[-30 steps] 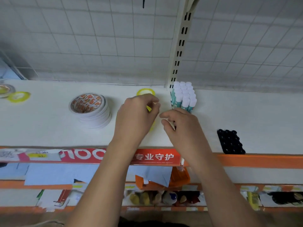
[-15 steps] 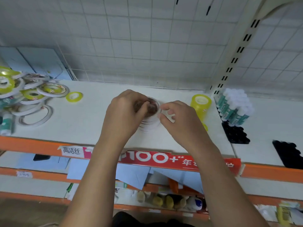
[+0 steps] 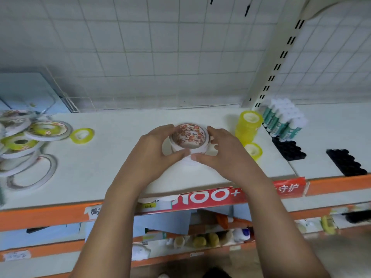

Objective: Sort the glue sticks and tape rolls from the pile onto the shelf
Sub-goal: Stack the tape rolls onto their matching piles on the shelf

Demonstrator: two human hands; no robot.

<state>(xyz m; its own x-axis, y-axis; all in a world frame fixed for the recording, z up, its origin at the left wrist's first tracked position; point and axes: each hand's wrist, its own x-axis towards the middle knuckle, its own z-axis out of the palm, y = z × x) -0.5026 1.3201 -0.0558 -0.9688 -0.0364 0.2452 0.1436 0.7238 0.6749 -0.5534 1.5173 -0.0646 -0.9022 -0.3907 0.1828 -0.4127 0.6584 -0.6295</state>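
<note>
A stack of white tape rolls [image 3: 189, 137] with red-printed cores stands mid-shelf. My left hand [image 3: 154, 151] grips its left side and my right hand [image 3: 224, 153] grips its right side, thumbs meeting at the front. A yellow tape stack [image 3: 248, 125] stands just right of it, with a single yellow roll [image 3: 253, 150] lying in front. Glue sticks [image 3: 283, 121] with white caps stand grouped by the upright post. A pile of tape rolls [image 3: 22, 137] lies at the far left, with one small yellow roll [image 3: 81, 135] beside it.
The white shelf [image 3: 100, 167] has an orange front edge with a red label strip [image 3: 220, 195]. Two black studded trays [image 3: 289, 150] [image 3: 345, 162] lie at the right. A slotted post [image 3: 275, 63] rises at the back right. Lower shelves hold mixed goods.
The view has swung left from the glue sticks. Both hands left the yellow tape and have closed round the white tape stack, which now shows fully between them.
</note>
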